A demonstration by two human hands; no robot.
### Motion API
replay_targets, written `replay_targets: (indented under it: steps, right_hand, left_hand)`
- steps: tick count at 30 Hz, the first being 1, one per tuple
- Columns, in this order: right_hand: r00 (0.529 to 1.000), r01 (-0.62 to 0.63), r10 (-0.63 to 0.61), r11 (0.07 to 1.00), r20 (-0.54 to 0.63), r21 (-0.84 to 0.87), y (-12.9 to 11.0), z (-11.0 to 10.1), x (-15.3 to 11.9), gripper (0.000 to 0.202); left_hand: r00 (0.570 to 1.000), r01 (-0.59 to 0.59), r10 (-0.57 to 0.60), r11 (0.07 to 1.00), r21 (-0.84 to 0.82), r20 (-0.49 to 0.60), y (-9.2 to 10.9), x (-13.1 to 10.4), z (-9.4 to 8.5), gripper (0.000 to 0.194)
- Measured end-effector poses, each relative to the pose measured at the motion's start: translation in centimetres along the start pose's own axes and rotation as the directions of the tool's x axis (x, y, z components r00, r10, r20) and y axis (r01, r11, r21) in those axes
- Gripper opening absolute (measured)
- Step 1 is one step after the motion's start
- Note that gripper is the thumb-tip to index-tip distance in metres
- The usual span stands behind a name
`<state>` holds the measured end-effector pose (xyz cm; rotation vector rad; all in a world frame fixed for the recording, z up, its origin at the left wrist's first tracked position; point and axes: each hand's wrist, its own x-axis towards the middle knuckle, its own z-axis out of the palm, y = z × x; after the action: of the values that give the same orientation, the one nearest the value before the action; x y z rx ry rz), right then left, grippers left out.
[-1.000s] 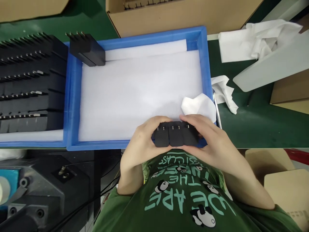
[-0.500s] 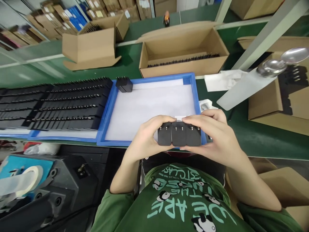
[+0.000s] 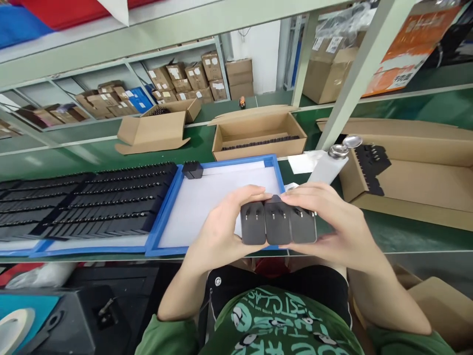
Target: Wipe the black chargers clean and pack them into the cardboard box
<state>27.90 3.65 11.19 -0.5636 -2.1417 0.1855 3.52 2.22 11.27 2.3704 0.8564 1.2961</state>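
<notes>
Three black power adapters [image 3: 278, 227] sit side by side between my hands, their pin faces turned up toward me. My left hand [image 3: 221, 229] is closed on the left end of the row, thumb and fingers along its edges. On the right end my right hand [image 3: 334, 222] grips in the same way. Behind and below them is a blue-rimmed tray [image 3: 155, 240] lined with white sheet. A pair of black adapters [image 3: 192, 170] stands in its far left corner. To the left, several rows of black adapters [image 3: 114, 202] fill more trays.
A carton with black adapters [image 3: 258, 149] lies behind the tray. An open carton [image 3: 417, 207] is at the right, next to a white bottle with a metal cap [image 3: 327, 167]. A shelf post [image 3: 364, 74] rises at the back right. A tape roll [image 3: 16, 330] lies lower left.
My view has tilted up, showing more of the shelves behind. The three adapters stay held in both hands, and the tray's contents look the same.
</notes>
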Motion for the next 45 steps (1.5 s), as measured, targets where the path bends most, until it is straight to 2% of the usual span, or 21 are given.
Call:
replay_targets:
  steps: [4, 7, 13, 17, 26, 37, 45]
  right_hand:
    - [0.999, 0.021, -0.021, 1.0, -0.029, -0.01, -0.2, -1.0, -0.1, 0.06]
    - [0.998, -0.001, 0.002, 1.0, -0.055, 0.024, -0.5, -1.5, -0.2, 0.06]
    - [0.989, -0.127, 0.134, 0.985, -0.056, 0.114, -2.0, -2.3, -0.9, 0.06]
    - [0.98, -0.188, 0.196, 0.973, -0.044, 0.136, -2.8, -2.6, -1.2, 0.061]
    - [0.959, -0.272, 0.281, 0.946, -0.026, 0.174, -3.5, -2.4, -0.9, 0.056]
    - [0.953, -0.294, 0.302, 0.936, -0.014, 0.191, -3.2, -2.0, -0.7, 0.055]
    - [0.96, -0.275, 0.28, 0.954, -0.022, 0.122, -3.3, -1.9, -0.7, 0.06]
  left_hand:
    - [0.999, -0.05, 0.05, 0.997, 0.057, 0.006, 1.0, 0.8, 0.0, 0.08]
    - [0.999, -0.037, 0.035, 0.998, 0.052, 0.039, 2.1, 1.4, 0.1, 0.082]
    - [0.982, 0.159, -0.151, 0.985, -0.066, 0.11, 4.3, 1.6, 0.3, 0.085]
    - [0.971, 0.222, -0.211, 0.971, -0.09, 0.111, 5.0, 1.4, 0.4, 0.083]
    - [0.956, 0.281, -0.268, 0.953, -0.114, 0.115, 5.3, 1.1, 0.3, 0.076]
    - [0.95, 0.3, -0.29, 0.95, -0.081, 0.118, 5.1, 1.2, 0.0, 0.065]
    - [0.959, 0.273, -0.265, 0.959, -0.075, 0.103, 4.1, 0.8, 0.0, 0.065]
